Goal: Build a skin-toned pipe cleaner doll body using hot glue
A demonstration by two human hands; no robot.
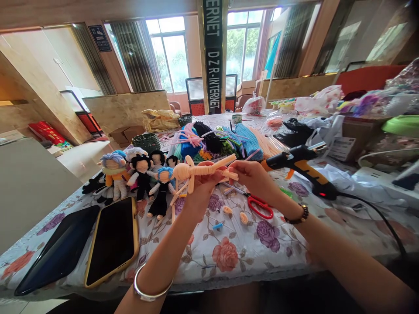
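Note:
Held sideways above the table is a peach pipe-cleaner doll body (196,172), its round head to the left and its legs to the right. My left hand (204,187) is closed around the torso. The fingers of my right hand (250,176) pinch the end of one leg; the other leg sticks up and free. Beneath my hands lie red-handled scissors (261,206), partly behind my right hand. Two small peach coiled pieces (244,218) and a short blue piece (218,226) rest on the flowered cloth.
Several finished dolls (141,174) sit at the left, behind two phones (113,240). Bundles of coloured pipe cleaners (242,139) lie at the back. A glue gun (304,168) with a lit red switch stands on the right, its cord trailing to the table's right edge.

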